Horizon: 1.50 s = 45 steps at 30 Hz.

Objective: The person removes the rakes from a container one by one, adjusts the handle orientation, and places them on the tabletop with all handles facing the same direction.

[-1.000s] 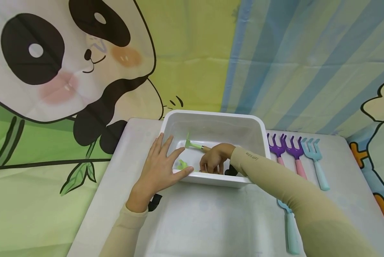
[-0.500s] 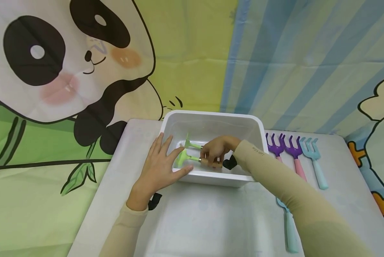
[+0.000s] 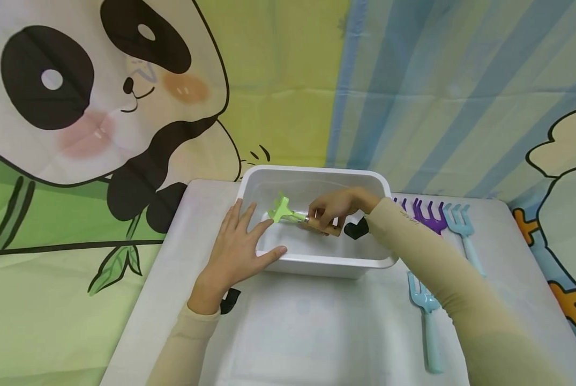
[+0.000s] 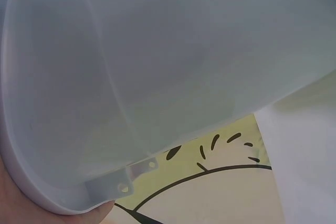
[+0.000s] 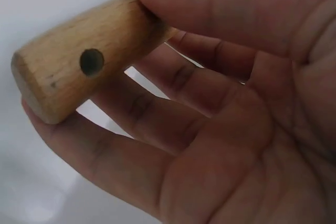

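My right hand (image 3: 335, 206) reaches inside a white plastic tub (image 3: 316, 262) and pinches the wooden handle (image 5: 100, 51) of a small hand rake with a light green head (image 3: 282, 212). In the right wrist view the thumb lies on top of the handle and the fingers beneath it; a round hole shows near its end. A second light green tool lies in the tub, mostly hidden behind the held rake. My left hand (image 3: 234, 246) rests on the tub's front left corner, fingers spread, thumb on the front rim. The left wrist view shows the tub's wall (image 4: 157, 66) close up.
The tub stands on a white table (image 3: 297, 332). To its right lie purple forks (image 3: 429, 219) and a light blue fork (image 3: 461, 228), partly behind my right sleeve. Another light blue fork (image 3: 431, 332) lies nearer. A printed panda backdrop (image 3: 172, 96) hangs behind the table.
My right hand has risen from near the tub's front wall and moved back and slightly right, bringing the rake with it; its head now overlaps the second green tool. The left hand stays put.
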Each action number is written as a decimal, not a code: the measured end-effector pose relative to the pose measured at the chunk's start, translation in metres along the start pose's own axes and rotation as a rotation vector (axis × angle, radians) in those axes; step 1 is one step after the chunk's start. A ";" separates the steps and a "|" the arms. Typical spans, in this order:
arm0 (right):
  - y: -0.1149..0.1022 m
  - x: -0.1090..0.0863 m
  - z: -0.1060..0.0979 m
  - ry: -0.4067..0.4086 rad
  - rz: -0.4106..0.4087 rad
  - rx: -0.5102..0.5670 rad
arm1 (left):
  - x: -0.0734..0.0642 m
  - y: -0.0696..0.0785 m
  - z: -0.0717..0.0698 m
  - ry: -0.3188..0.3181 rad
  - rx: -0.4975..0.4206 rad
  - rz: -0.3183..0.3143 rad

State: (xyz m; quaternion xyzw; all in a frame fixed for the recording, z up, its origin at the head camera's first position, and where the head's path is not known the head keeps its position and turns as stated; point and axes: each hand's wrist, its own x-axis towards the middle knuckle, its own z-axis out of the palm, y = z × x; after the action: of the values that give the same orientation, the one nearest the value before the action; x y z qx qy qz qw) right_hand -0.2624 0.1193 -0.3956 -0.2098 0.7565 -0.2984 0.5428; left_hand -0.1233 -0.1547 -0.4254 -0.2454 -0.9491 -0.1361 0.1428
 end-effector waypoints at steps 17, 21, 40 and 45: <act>-0.008 -0.097 -0.012 0.076 -0.106 -0.076 | 0.001 -0.003 0.001 -0.004 -0.003 -0.004; -0.008 -0.123 -0.007 0.125 -0.136 -0.054 | 0.001 -0.003 0.000 -0.006 -0.011 -0.007; 0.075 -0.207 0.058 0.483 -0.192 0.054 | -0.001 0.000 0.000 -0.012 -0.012 -0.008; 0.108 -0.218 0.081 0.569 -0.157 0.093 | -0.002 0.000 0.001 -0.008 -0.007 0.001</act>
State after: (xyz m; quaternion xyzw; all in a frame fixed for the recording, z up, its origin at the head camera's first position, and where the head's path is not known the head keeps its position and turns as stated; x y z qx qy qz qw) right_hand -0.1148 0.3200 -0.3358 -0.1505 0.8453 -0.4204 0.2933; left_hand -0.1223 -0.1551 -0.4268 -0.2471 -0.9490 -0.1386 0.1384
